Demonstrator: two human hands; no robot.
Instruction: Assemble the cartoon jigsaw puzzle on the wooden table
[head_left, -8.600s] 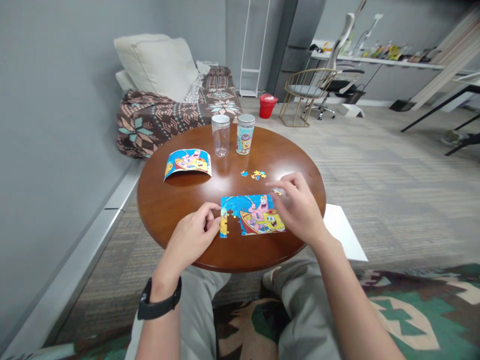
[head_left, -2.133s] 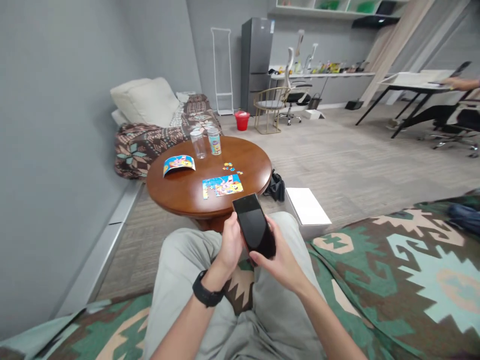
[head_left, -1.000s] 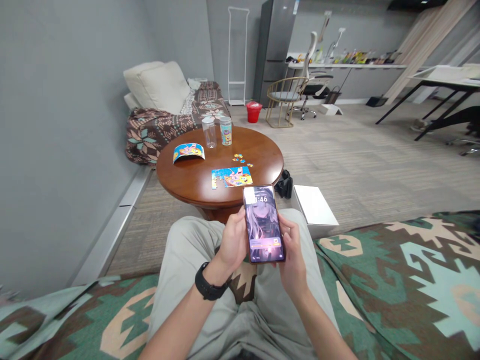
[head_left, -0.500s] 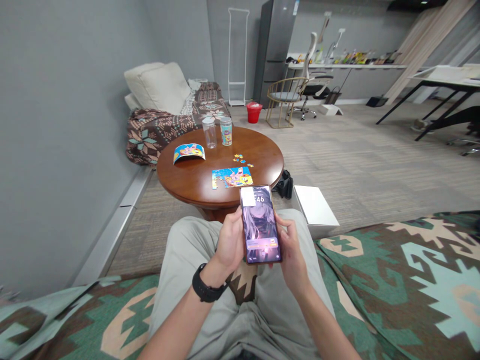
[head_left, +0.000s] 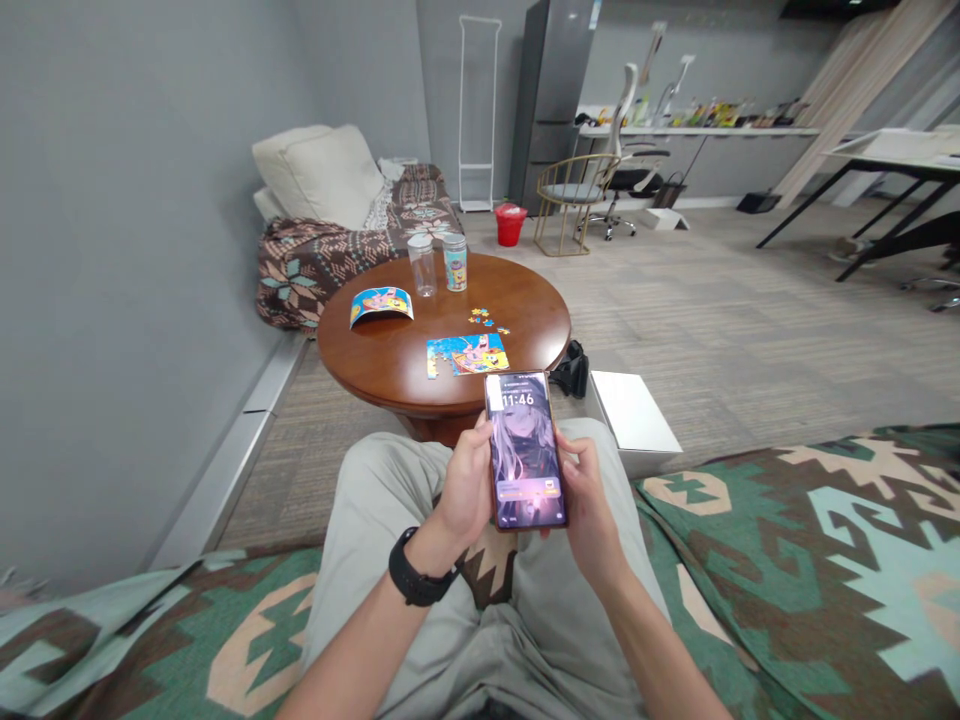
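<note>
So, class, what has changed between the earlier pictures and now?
The left hand and right hand have drawn back from the puzzle and now hold a phone, its screen gone from dark to lit. The jars, curved picture sheet and gapped puzzle stayed on the table.

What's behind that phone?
Beyond the smartphone, held in left hand and right hand, are an unfinished jigsaw and the round wooden table. Part of the table's near rim, directly behind, is covered.

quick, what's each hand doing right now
Left hand: holding the phone by its left side.
Right hand: holding the same phone by its right side.
</note>
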